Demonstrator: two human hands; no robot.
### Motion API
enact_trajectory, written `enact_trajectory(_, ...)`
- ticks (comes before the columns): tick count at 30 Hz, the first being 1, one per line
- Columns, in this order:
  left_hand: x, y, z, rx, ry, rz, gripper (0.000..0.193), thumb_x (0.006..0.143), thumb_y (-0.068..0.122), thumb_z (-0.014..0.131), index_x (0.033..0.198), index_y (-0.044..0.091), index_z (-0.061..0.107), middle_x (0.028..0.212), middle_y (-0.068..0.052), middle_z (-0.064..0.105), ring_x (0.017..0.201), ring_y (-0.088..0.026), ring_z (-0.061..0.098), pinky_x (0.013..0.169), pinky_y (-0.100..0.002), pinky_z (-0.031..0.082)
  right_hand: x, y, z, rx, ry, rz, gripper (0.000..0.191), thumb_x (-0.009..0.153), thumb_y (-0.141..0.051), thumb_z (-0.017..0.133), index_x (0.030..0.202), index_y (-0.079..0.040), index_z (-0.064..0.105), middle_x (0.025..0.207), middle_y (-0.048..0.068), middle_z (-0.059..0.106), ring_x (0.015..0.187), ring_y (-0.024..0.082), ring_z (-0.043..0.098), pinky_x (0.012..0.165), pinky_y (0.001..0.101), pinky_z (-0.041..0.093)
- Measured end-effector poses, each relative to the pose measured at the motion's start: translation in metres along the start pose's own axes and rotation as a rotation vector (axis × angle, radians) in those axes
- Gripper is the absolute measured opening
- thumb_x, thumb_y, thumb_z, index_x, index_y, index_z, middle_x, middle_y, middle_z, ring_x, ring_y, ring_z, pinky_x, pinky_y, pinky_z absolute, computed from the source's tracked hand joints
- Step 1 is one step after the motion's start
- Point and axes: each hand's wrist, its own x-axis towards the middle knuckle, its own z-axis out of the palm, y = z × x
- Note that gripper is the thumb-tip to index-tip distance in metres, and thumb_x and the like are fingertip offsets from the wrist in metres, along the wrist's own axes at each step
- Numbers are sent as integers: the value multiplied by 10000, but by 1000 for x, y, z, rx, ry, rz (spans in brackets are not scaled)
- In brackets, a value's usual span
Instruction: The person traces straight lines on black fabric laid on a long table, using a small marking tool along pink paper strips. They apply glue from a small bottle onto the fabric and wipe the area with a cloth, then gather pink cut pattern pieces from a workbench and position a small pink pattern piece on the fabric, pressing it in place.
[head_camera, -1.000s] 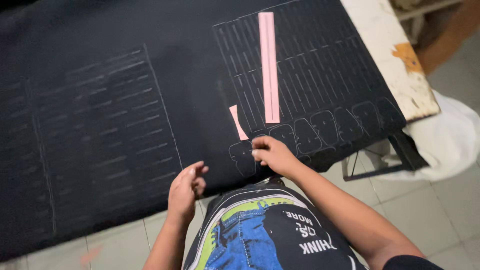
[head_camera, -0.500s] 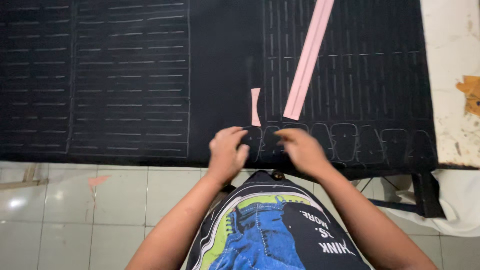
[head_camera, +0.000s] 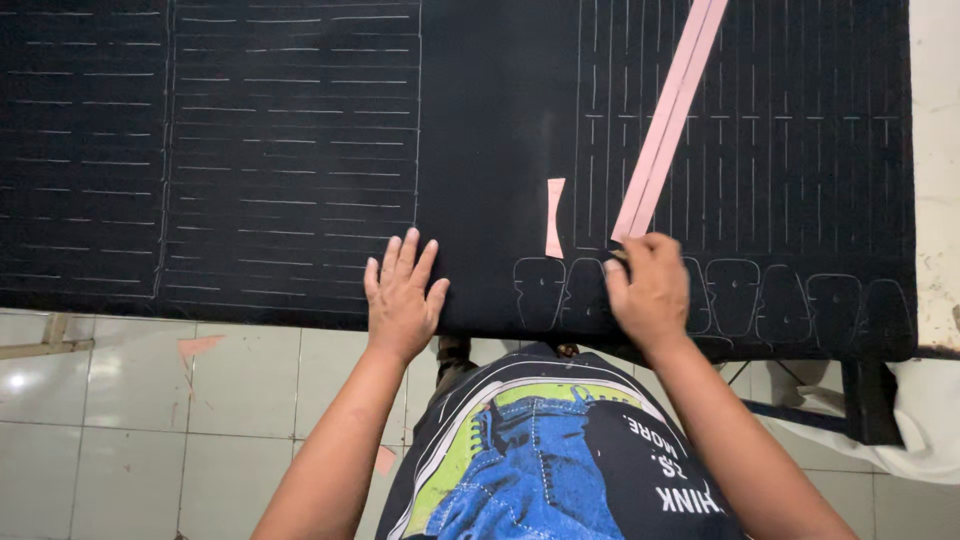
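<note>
The left hand (head_camera: 402, 295) has moved out and now lies flat, fingers spread, on the black fabric (head_camera: 490, 150). The right hand (head_camera: 652, 290) presses the fabric just below the long pink strip (head_camera: 668, 120), grasping nothing; so the cloth is being smoothed.

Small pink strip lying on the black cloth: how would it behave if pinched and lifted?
The small pink strip looks thin and flat, so probably very light and bendy. It lies loose on the black fabric, apart from both the left hand and right hand, so a nudge would likely slide it.

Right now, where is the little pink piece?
In the head view, the small pink piece lies on the black fabric, just left of the long pink strips, above the right hand.
</note>
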Motion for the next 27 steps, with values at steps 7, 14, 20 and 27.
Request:
enact_trajectory(7, 40, -17, -2, 131, -103, -72, 620, 1001, 540, 466, 1576, 316, 396, 1682, -66, 252, 1540, -372, 175, 1183, -674, 72, 25, 57, -2, -456, 159, 68, 493, 981, -303, 718, 1408, -63, 670, 1508, 190, 517, 1105, 392, 636, 907, 479, 527)
enact_trajectory(14, 51, -24, 1, 139, -143, -98, 633, 987, 544, 483, 1573, 321, 394, 1687, -54, 232, 1544, -380, 157, 1176, -693, 66, 35, 61, 11, -453, 117, 80, 508, 984, -276, 689, 1438, -51, 661, 1569, 130, 553, 921, 355, 658, 793, 467, 557)
enact_trajectory(20, 70, -35, 5, 131, -126, -105, 619, 989, 547, 496, 1560, 315, 431, 1678, -71, 258, 1539, -395, 176, 1175, -702, 76, 58, 58, 18, -516, 110, 51, 524, 998, -293, 695, 1465, -61, 644, 1555, 145, 550, 934, 357, 656, 775, 472, 552)
enact_trajectory(27, 106, -41, 18, 131, -109, -122, 624, 994, 536, 495, 1559, 276, 440, 1665, -109, 272, 1525, -423, 166, 1164, -708, 77, 103, 53, 30, -465, 41, 156, 470, 1026, -287, 678, 1426, -46, 621, 1265, 185, 635, 919, 396, 659, 805, 505, 547)
